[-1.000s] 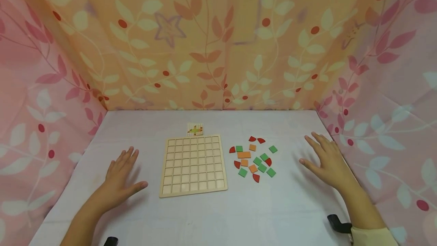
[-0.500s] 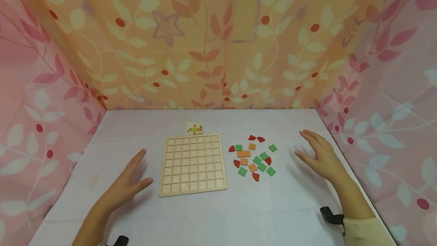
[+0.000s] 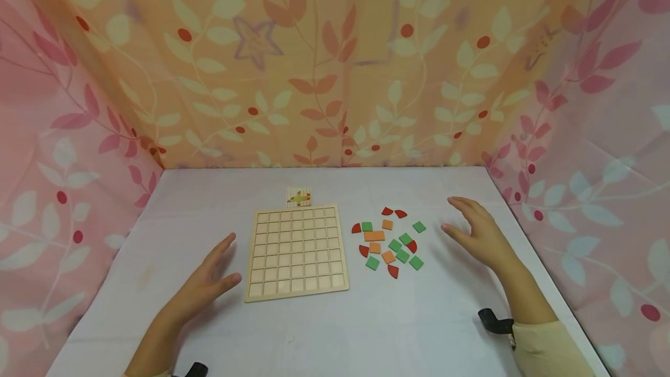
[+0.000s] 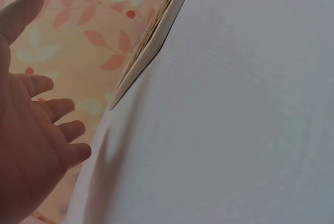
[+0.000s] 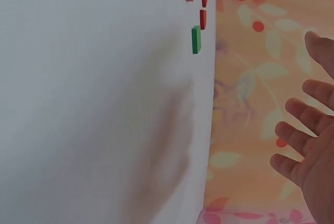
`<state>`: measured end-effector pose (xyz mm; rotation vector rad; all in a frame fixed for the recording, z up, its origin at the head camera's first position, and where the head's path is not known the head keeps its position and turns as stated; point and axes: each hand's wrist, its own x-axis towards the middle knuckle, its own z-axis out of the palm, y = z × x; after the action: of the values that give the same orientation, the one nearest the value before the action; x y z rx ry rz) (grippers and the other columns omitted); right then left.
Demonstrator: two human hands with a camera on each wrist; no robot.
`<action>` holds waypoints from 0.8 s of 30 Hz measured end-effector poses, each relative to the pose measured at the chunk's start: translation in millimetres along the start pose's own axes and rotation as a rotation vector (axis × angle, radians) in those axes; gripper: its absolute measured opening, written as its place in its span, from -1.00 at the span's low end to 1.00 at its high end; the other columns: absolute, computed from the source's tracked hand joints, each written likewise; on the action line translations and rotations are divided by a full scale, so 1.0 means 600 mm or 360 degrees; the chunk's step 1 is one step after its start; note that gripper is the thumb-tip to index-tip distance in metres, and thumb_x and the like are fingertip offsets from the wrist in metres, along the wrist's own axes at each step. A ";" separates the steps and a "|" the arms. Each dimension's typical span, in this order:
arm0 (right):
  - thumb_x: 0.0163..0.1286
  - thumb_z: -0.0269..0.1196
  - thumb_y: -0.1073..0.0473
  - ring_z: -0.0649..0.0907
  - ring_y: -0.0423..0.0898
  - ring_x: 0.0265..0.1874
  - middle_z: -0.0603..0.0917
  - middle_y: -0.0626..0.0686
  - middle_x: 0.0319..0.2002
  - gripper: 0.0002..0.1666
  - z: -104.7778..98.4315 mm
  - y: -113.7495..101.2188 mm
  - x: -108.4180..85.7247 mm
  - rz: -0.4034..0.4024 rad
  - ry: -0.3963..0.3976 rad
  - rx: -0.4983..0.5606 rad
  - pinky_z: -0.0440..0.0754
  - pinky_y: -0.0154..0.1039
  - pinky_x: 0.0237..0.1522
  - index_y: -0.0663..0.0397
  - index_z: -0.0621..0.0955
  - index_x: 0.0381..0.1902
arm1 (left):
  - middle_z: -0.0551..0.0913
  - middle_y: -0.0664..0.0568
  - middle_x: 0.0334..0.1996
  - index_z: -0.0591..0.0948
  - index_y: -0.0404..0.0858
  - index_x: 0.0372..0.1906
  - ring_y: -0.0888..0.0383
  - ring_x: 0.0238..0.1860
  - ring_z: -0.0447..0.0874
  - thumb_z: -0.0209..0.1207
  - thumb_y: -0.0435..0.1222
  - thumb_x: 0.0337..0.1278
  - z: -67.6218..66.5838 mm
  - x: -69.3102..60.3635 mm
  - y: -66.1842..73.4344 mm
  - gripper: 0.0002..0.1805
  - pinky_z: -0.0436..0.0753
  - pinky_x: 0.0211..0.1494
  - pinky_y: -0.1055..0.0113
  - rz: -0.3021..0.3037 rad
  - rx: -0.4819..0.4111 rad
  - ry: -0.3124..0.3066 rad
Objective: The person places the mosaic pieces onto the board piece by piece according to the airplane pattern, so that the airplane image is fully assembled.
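While the bottom edge crops a black gadget (image 3: pixel 197 370), left hand (image 3: pixel 202 287) shows loose fingers, just beside the board (image 3: pixel 297 253), lower centre, bare wood in its cells. Tiles (image 3: pixel 374 236) centre right, all outside it, some clipped in right wrist view. Right hand (image 3: pixel 478 238) near them, well apart from left, fingers loose too. Card (image 3: pixel 299 197) beyond board: drawing too small to read.

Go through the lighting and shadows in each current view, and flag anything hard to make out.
Head view: fairly even light, soft shadows on the white tabletop by the left grip and right grip, print on the small card too tiny to read; left wrist view: dimmer, soft-edged shadow near the wooden board; right wrist view: also dim, with a broad blurry shadow.
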<state>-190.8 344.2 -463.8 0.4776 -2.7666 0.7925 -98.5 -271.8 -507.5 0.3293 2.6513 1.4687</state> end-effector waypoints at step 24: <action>0.35 0.42 -0.08 0.36 0.24 0.46 0.45 0.18 0.42 -0.24 0.055 -0.023 0.060 0.0160 -0.0136 0.0216 0.33 0.41 0.40 0.05 0.50 0.42 | -0.01 -0.22 0.65 0.11 -0.04 0.65 -0.33 0.64 -0.22 0.53 0.11 -0.10 0.032 -0.005 -0.045 0.23 -0.28 0.69 -0.06 0.0077 0.0320 -0.0050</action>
<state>-222.9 306.5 -473.7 0.4078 -2.8466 1.0111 -96.0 -270.3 -540.7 0.4314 2.7895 1.1996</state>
